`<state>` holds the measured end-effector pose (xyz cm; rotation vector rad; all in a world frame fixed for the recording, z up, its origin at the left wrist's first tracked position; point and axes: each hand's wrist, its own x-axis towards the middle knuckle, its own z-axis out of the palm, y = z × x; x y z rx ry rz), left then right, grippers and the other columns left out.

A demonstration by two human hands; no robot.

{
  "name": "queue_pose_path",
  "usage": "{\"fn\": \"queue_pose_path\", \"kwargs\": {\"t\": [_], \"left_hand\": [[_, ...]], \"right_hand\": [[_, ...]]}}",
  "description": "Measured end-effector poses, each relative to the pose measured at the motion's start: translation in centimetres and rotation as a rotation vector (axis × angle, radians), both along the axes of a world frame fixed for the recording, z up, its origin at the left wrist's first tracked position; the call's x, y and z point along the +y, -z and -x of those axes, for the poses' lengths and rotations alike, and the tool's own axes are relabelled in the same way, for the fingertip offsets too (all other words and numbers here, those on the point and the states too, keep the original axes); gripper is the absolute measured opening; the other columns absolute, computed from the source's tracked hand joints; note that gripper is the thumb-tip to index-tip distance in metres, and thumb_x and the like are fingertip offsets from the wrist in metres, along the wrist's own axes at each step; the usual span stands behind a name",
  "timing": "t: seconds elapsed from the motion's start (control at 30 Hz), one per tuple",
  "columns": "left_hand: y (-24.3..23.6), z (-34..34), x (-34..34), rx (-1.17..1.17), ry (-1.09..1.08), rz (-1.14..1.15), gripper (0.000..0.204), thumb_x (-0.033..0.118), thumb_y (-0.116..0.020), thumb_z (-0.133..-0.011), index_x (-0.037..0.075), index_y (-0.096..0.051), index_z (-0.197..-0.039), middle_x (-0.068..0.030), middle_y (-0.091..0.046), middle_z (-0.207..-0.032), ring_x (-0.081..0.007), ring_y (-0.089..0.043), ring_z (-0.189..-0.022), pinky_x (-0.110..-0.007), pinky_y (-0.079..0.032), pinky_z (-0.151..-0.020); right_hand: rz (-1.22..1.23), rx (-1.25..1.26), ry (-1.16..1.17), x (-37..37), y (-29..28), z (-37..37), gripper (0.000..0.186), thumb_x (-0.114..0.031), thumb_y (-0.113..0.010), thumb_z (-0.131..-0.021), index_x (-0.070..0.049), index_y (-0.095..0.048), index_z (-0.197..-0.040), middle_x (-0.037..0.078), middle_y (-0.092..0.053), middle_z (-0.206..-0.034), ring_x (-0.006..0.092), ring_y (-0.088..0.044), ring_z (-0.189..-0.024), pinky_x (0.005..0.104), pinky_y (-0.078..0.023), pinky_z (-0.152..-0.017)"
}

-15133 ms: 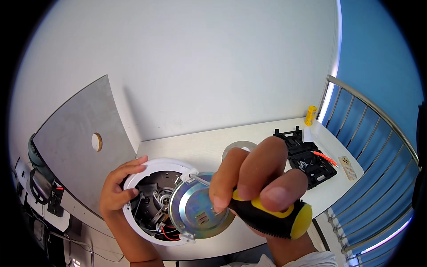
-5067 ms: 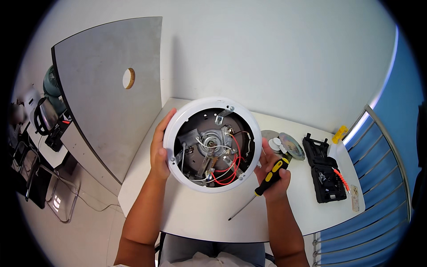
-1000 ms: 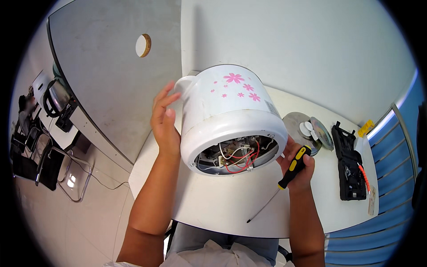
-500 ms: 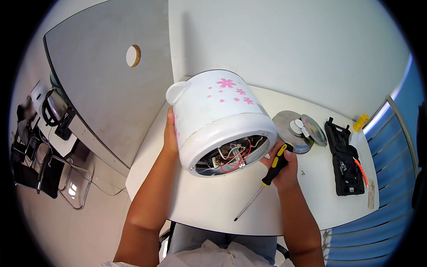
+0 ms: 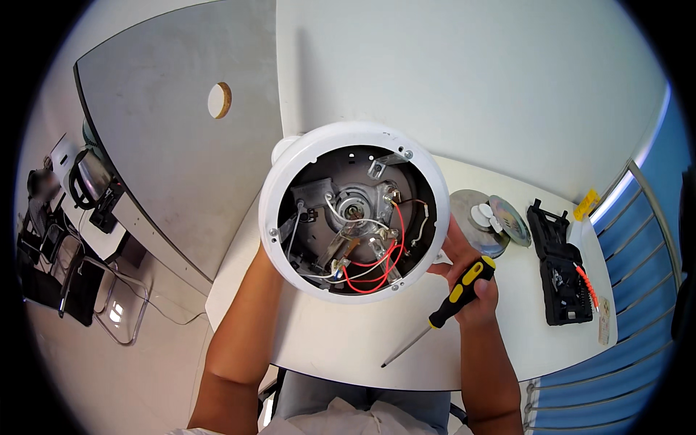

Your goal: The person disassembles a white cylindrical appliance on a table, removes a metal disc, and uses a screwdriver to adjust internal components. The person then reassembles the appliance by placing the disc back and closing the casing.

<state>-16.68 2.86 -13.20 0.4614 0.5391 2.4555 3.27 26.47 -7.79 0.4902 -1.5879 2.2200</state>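
I have the white cooker (image 5: 290,181) tipped up off the desk (image 5: 348,348), its open underside facing me and the red and white wires (image 5: 373,257) exposed. My left hand is hidden behind the shell, so I cannot tell its grip. My right hand (image 5: 467,279) braces the rim with fingers wrapped round the screwdriver (image 5: 446,304). I'd steady the shell firmly and keep the tip clear of the wiring.
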Motion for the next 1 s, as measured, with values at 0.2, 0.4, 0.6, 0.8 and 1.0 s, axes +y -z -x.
{"fn": "queue_pose_path", "kwargs": {"t": [0.2, 0.4, 0.6, 0.8, 1.0], "left_hand": [[0.1, 0.1, 0.4, -0.015, 0.027, -0.001, 0.053, 0.044, -0.039, -0.095, 0.005, -0.041, -0.131, -0.0138, -0.054, -0.121, -0.0235, -0.057, -0.108, -0.035, -0.048, -0.091], [0.4, 0.4, 0.5, -0.021, 0.027, 0.000, 0.053, 0.043, -0.042, -0.094, 0.004, -0.041, -0.131, -0.0137, -0.054, -0.122, -0.0229, -0.057, -0.108, -0.034, -0.048, -0.091], [0.4, 0.3, 0.0, -0.004, -0.030, 0.027, 0.054, 0.042, -0.044, -0.094, 0.003, -0.042, -0.131, -0.0137, -0.053, -0.123, -0.0223, -0.057, -0.107, -0.034, -0.048, -0.091], [2.2, 0.3, -0.8, 0.085, -0.332, 0.154, 0.054, 0.041, -0.047, -0.093, 0.003, -0.042, -0.130, -0.0136, -0.053, -0.123, -0.0218, -0.056, -0.107, -0.033, -0.047, -0.091], [-4.3, -4.1, 0.2, 0.533, -0.768, 0.303, 0.060, 0.045, -0.047, -0.092, 0.000, -0.042, -0.132, -0.0158, -0.038, -0.137, -0.0230, -0.042, -0.122, -0.036, -0.034, -0.103]], "right_hand": [[-0.027, 0.029, 0.096, 0.1, -0.1, -0.1, 0.038, -0.044, -0.059, -0.070, -0.006, -0.057, -0.069, 0.025, -0.031, -0.144, 0.0384, -0.036, -0.131, 0.0419, -0.046, -0.091], [-0.039, 0.073, 0.103, 0.2, -0.3, -0.3, 0.038, -0.044, -0.058, -0.072, -0.007, -0.055, -0.068, 0.025, -0.036, -0.142, 0.0365, -0.038, -0.129, 0.0455, -0.041, -0.094], [0.000, 0.113, 0.180, 0.5, 0.3, -0.3, 0.037, -0.042, -0.056, -0.074, -0.005, -0.053, -0.072, 0.024, -0.042, -0.136, 0.0340, -0.039, -0.128, 0.0475, -0.034, -0.100], [0.025, 0.110, 0.196, 0.0, 0.5, -0.6, 0.037, -0.041, -0.057, -0.074, -0.005, -0.052, -0.074, 0.017, -0.044, -0.129, 0.0302, -0.037, -0.129, 0.0483, -0.032, -0.101], [0.025, 0.103, 0.198, -0.8, 0.6, -0.5, 0.045, -0.047, -0.060, -0.074, -0.003, -0.053, -0.074, 0.016, -0.035, -0.141, 0.0263, -0.033, -0.131, 0.0396, -0.029, -0.105]]}}
